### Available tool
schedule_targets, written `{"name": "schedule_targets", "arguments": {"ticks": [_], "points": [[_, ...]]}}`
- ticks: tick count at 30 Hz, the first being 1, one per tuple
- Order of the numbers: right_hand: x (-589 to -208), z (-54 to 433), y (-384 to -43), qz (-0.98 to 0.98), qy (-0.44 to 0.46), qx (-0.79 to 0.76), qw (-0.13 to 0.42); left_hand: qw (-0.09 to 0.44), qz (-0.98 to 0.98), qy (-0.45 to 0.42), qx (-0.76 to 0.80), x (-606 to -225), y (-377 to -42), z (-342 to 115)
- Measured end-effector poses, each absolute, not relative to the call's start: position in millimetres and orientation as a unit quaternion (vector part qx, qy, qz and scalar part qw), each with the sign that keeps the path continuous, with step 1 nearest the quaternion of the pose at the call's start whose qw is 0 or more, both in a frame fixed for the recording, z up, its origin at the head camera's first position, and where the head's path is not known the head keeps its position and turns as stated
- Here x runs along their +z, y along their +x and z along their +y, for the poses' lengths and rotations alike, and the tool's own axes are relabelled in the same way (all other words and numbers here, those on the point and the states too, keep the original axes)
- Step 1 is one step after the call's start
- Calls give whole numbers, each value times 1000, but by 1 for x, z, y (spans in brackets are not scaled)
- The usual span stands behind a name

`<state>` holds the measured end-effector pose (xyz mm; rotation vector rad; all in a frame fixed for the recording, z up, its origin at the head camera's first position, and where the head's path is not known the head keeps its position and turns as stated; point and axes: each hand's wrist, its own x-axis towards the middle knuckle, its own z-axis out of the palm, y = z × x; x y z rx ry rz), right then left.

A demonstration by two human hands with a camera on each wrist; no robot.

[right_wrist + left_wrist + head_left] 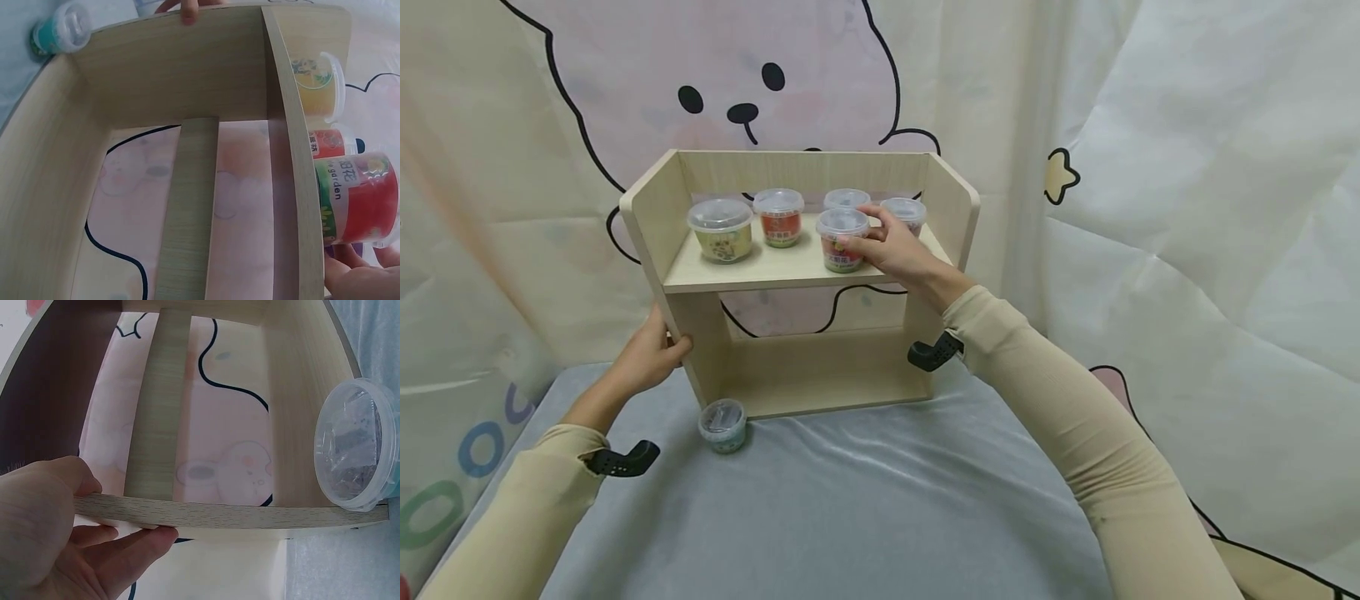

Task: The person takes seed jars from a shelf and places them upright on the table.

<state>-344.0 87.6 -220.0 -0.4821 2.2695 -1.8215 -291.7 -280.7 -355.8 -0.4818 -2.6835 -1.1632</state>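
A pale wooden two-level shelf [820, 367] stands on the table. My left hand [651, 354] holds its left side panel [231, 516], thumb on one face and fingers on the other. On the upper board my right hand [901, 252] grips a clear-lidded plastic tub [835, 250] with a red label, thumb and fingers at its right side. In the right wrist view this tub [356, 197] sits right at the board's front edge, above the fingertips. Close behind it are two more lidded tubs, one [847, 197] at the back and one [907, 210] partly behind the hand.
A wider tub with yellowish contents [724, 242] and a red-labelled tub [781, 223] stand on the upper board's left half. On the grey-blue cloth [850, 500], a small tub [724, 427] stands by the shelf's lower left front corner. Printed curtains [1187, 250] hang behind and beside.
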Motion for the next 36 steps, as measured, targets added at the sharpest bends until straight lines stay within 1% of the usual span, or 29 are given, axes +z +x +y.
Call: {"name": "schedule_targets", "arguments": {"ticks": [11, 20, 26, 32, 36], "points": [[-229, 83, -343, 755, -185, -624, 76, 59, -910, -141, -386, -358, -291, -284], [-232, 88, -321, 742, -236, -621, 87, 53, -904, -148, -397, -365, -290, -284], [-240, 87, -304, 734, -289, -605, 108, 45, -902, -150, -402, -367, -287, -285], [-249, 81, -291, 729, -320, -591, 131, 57, -900, -158, -402, -359, -292, -284], [-262, 72, -287, 736, -355, -556, 150, 53, -900, -152, -405, -358, -293, -285]]}}
